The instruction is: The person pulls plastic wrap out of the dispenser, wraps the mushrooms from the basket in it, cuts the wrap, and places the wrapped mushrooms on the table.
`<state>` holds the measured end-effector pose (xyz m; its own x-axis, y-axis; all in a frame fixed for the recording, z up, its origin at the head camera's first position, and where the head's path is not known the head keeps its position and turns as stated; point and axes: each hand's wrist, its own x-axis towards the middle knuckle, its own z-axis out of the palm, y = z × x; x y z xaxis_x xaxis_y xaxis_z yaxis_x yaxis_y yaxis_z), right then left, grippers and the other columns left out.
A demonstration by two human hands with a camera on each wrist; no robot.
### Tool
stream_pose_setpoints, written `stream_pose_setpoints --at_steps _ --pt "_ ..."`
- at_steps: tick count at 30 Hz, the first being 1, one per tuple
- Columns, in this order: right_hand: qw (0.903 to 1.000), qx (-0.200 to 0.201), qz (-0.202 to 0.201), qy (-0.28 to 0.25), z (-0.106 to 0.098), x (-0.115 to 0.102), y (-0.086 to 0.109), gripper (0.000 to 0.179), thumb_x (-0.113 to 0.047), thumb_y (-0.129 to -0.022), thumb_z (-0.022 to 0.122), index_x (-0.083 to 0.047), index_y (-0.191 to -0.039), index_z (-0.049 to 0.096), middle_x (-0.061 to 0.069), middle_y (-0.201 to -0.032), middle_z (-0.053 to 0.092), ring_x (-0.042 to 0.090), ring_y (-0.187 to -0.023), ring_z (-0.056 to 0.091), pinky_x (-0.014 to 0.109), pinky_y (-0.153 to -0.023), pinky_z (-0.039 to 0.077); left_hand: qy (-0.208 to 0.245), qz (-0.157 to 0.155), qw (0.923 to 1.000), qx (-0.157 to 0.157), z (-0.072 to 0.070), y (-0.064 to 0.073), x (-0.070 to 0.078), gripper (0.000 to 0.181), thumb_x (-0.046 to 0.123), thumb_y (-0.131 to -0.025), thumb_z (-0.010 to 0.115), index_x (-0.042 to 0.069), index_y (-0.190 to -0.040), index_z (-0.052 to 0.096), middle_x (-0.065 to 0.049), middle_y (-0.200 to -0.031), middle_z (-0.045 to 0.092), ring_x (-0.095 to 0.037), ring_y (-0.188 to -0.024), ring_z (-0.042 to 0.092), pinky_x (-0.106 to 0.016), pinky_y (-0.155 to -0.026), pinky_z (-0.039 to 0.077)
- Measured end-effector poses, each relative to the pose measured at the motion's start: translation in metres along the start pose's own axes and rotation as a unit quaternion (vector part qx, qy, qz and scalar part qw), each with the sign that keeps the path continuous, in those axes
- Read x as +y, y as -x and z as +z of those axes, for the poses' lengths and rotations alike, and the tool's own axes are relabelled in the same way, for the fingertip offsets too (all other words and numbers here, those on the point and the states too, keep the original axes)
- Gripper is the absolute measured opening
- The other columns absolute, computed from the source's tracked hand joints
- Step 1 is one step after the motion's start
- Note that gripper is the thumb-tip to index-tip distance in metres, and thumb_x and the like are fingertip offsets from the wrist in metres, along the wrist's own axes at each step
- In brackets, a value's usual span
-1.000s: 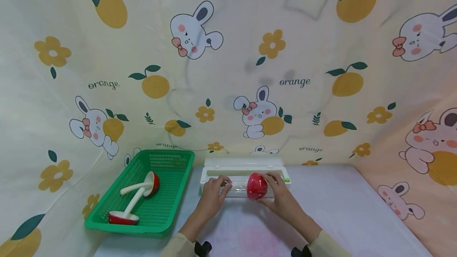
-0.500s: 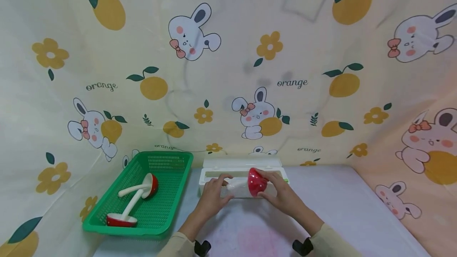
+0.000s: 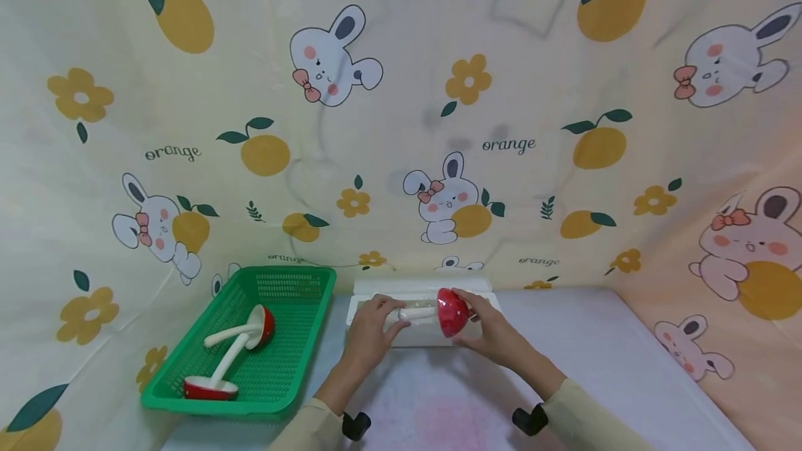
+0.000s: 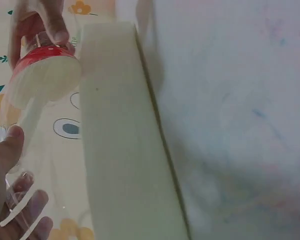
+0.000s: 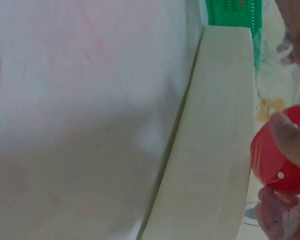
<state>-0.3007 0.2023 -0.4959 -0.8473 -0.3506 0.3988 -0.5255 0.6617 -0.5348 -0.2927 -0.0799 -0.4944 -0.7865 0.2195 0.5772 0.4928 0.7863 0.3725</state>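
Mushroom (image 3: 443, 312) held sideways, forearms (image 3: 341, 385) slanting inward.
Left hand (image 3: 370, 331) pinches the stem (image 3: 418, 312) (in clear film (image 5: 280, 82)); right hand (image 3: 493, 331) grips the red cap (image 3: 453, 315).

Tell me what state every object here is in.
Held toy mushroom: tipped sideways, cap in right hand
Clear film: creased near that hand
White box: open, lid raised
Green basket: upright
Nearer basket mushroom: cap down, stem leaning
Farther basket mushroom: lying on its side
Tabletop cover: stained
Bunny-print backdrop: hanging, wrinkled
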Motion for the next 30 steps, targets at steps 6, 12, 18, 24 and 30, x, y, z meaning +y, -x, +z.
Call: stream_pose_setpoints --at_steps 6,12,18,24,30 --pt "0.9998 0.009 0.015 -0.008 -0.002 -0.002 -0.005 0.102 -0.01 -0.075 0.1 -0.021 -0.16 0.044 0.007 -0.144 0.061 0.024 -0.117 0.062 0.045 -0.088 0.064 0.023 -0.005 0.9993 -0.027 -0.009 -0.011 0.004 0.035 0.035 -0.091 0.085 0.022 -0.122 0.076 0.007 -0.103 0.076 -0.013 -0.095 0.067 -0.035 -0.088 0.058" --pt "0.9998 0.021 -0.001 0.0 -0.015 -0.009 -0.015 0.099 -0.011 -0.076 0.099 -0.021 -0.16 0.046 0.007 -0.147 0.06 0.025 -0.119 0.062 0.037 -0.086 0.064 0.059 0.011 0.9978 -0.027 -0.023 -0.023 0.007 0.031 0.028 -0.09 0.086 0.017 -0.118 0.078 0.005 -0.098 0.076 -0.015 -0.091 0.068 -0.034 -0.083 0.06" --pt "0.9996 0.021 -0.014 0.015 -0.027 -0.016 -0.027 0.096 -0.014 -0.078 0.098 -0.021 -0.159 0.046 0.008 -0.148 0.061 0.026 -0.12 0.063 0.032 -0.086 0.063 0.044 -0.002 0.9988 -0.023 -0.034 -0.034 0.01 0.03 0.028 -0.093 0.084 0.018 -0.121 0.078 0.003 -0.101 0.078 -0.016 -0.094 0.069 -0.036 -0.086 0.06" --pt "0.9993 0.026 -0.025 0.005 -0.036 -0.02 -0.039 0.096 -0.012 -0.08 0.097 -0.022 -0.16 0.046 0.009 -0.145 0.062 0.027 -0.119 0.062 0.041 -0.087 0.064 0.043 -0.017 0.9987 -0.022 -0.04 -0.045 0.013 0.028 0.028 -0.096 0.081 0.018 -0.122 0.077 0.003 -0.104 0.078 -0.018 -0.098 0.069 -0.039 -0.09 0.059" --pt "0.9993 0.03 -0.021 0.008 -0.042 -0.022 -0.045 0.095 -0.012 -0.081 0.096 -0.022 -0.161 0.045 0.009 -0.147 0.062 0.028 -0.121 0.062 0.038 -0.087 0.064 0.052 -0.041 0.9975 -0.023 -0.044 -0.055 0.018 0.027 0.03 -0.097 0.08 0.02 -0.122 0.078 0.004 -0.104 0.078 -0.018 -0.101 0.068 -0.041 -0.092 0.058"
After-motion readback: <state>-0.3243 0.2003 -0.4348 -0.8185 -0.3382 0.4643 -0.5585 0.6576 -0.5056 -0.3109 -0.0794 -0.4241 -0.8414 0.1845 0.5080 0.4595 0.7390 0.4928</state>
